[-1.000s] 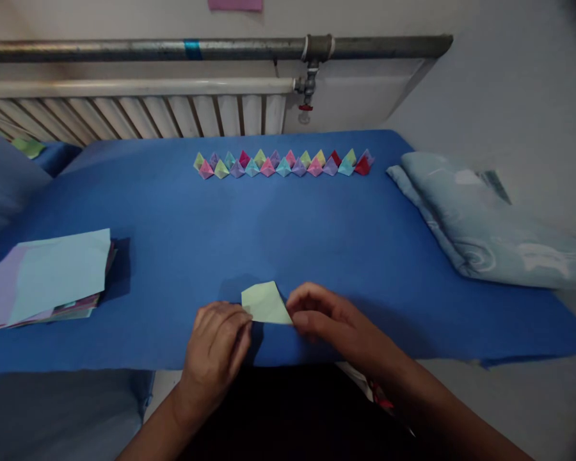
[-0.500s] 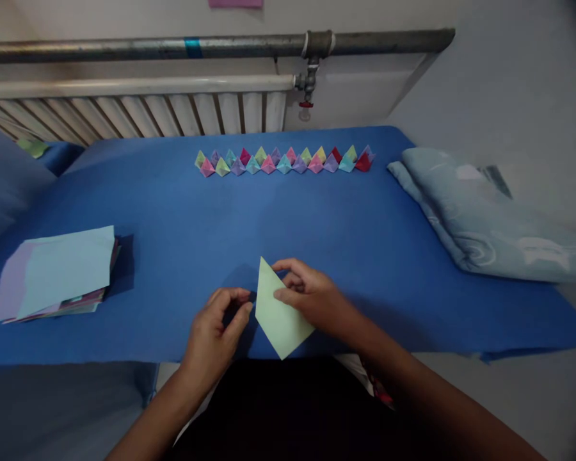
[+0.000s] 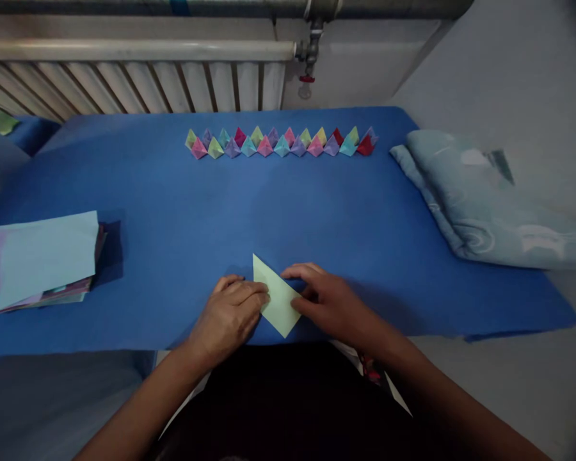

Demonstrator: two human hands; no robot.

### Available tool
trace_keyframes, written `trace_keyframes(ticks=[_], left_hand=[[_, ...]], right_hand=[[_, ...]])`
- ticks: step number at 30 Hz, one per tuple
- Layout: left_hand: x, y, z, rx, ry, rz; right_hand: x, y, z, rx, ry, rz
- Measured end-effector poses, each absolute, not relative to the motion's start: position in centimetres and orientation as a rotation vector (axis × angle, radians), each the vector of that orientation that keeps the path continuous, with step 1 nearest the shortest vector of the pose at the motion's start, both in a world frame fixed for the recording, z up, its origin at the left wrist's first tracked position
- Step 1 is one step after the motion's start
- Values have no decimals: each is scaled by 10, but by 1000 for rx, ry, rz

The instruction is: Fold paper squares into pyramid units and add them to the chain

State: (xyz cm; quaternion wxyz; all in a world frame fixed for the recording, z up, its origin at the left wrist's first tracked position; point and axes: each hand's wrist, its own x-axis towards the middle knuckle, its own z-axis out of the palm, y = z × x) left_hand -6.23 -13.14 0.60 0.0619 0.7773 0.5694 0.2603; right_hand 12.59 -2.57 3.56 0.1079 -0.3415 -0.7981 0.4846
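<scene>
Blue cloth (image 3: pixel 173 192) under hands; left hand (image 3: pixel 230 314), fingers together, can't tell if pinching, just landed on pale-green paper (image 3: pixel 282 314) opposite right hand (image 3: pixel 326 301), thumb-forefinger spread, likely bracing it.

left hand (image 3: pixel 231 315), right hand (image 3: pixel 329 301) on green paper (image 3: pixel 279 312), origami row (image 3: pixel 282 148) beyond

Very dark, nearly black clothing (image 3: pixel 278 403) across the body's front, forearms (image 3: pixel 144 398) bare; fingers (image 3: pixel 253 289) bare, too
</scene>
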Motion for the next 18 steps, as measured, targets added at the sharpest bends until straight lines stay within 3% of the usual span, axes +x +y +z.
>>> trace_keyframes(ticks=[10, 18], left_hand=[[-57, -139, 4, 2439, 1759, 733], [-51, -137, 2, 2507, 1831, 799]], right_hand=[[139, -27, 20, -1151, -1998, 1667], [153, -40, 24, -771, -2526, 993]])
